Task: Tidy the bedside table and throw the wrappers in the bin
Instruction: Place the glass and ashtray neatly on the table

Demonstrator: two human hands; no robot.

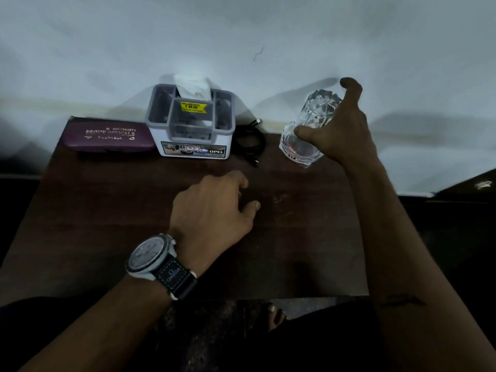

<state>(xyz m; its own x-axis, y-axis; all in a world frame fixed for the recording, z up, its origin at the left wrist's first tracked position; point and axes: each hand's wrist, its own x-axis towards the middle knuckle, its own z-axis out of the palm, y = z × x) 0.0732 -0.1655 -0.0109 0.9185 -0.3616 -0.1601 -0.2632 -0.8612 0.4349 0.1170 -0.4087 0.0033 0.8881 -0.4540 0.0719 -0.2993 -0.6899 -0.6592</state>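
Note:
A clear faceted glass (306, 130) stands tilted at the back right of the dark wooden bedside table (107, 224). My right hand (343, 130) grips it from the right, thumb across its front and index finger raised above the rim. My left hand (214, 208), with a watch on the wrist, hovers over or rests on the table's middle with loosely curled fingers and holds nothing. No wrappers are in sight.
Along the back edge lie a maroon spectacle case (107, 135), a white and grey organiser box (192, 122) with tissue in it, and a coiled black cable (249, 142). A pale wall rises behind. My foot (275, 315) shows below the front edge.

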